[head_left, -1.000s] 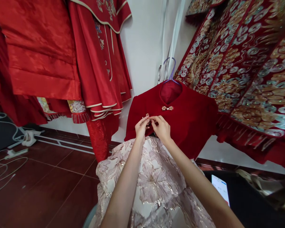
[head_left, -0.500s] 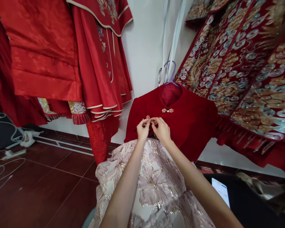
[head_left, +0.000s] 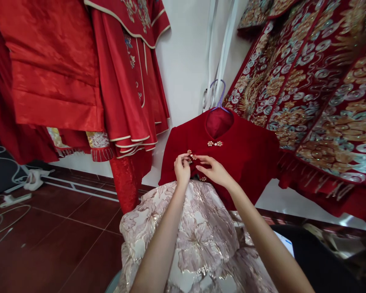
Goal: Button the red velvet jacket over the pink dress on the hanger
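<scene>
A dark red jacket hangs in front of me on a purple hanger, its lower part over my lap. A beaded flower-shaped clasp sits fastened below its neckline. Lower down, a second beaded clasp lies between my hands. My left hand is closed, pinching the jacket's front edge beside this clasp. My right hand has its fingers apart, the fingertips by the clasp's right end. Another beaded flower piece shows below my right hand.
A floral skirt covers my lap. Red garments hang at left, and an embroidered garment hangs at right. A phone lies partly behind my right forearm. White cables and white shoes are on the floor at left.
My right hand has moved off the clasp to the right and its fingers have spread. The clasp between my hands is more visible. My left hand stays at the jacket's edge.
</scene>
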Demonstrator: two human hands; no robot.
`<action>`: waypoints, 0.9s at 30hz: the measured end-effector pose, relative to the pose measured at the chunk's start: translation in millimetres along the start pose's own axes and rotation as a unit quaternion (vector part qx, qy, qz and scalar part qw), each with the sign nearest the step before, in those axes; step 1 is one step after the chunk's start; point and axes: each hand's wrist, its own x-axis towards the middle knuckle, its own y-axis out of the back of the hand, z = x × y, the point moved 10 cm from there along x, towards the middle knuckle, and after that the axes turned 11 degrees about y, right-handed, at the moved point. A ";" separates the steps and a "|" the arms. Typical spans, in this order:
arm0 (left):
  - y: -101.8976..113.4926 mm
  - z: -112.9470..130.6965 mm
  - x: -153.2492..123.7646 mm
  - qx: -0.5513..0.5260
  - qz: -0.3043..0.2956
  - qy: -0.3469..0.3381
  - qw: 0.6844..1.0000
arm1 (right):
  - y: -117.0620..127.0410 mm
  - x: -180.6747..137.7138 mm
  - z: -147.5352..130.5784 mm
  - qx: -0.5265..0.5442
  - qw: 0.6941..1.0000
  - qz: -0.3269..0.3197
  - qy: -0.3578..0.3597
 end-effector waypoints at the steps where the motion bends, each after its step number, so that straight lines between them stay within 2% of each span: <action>1: 7.3 2.2 -5.7 0.045 0.023 -0.009 0.999 | 5.2 -14.0 0.0 0.034 0.999 0.007 -0.015; 3: 20.6 3.1 -17.6 0.131 0.052 -0.012 0.990 | 15.8 -45.9 2.5 0.088 0.994 0.030 -0.050; 6: 31.8 0.3 -31.2 0.220 0.045 -0.001 0.975 | 28.7 -85.0 14.0 0.096 0.989 0.053 -0.104; 8: 32.4 -0.3 -35.5 0.243 0.023 0.000 0.970 | 39.4 -95.5 21.7 0.088 0.986 0.084 -0.117; 11: 23.7 2.2 -37.5 0.262 -0.021 -0.015 0.965 | 46.2 -94.5 31.7 0.086 0.981 0.121 -0.122; 14: 13.3 3.2 -38.4 0.293 -0.063 -0.031 0.953 | 29.6 -88.2 38.9 0.087 0.985 0.102 -0.109; 17: 11.3 3.3 -39.2 0.305 -0.076 -0.041 0.949 | 6.6 -89.0 50.4 0.115 0.982 0.102 -0.107; 22: 16.3 1.6 -38.9 0.298 -0.057 -0.035 0.952 | -13.4 -92.9 65.7 0.161 0.972 0.125 -0.117; 27: 23.0 2.0 -38.4 0.283 -0.025 -0.024 0.958 | -15.4 -94.0 64.9 0.144 0.973 0.127 -0.127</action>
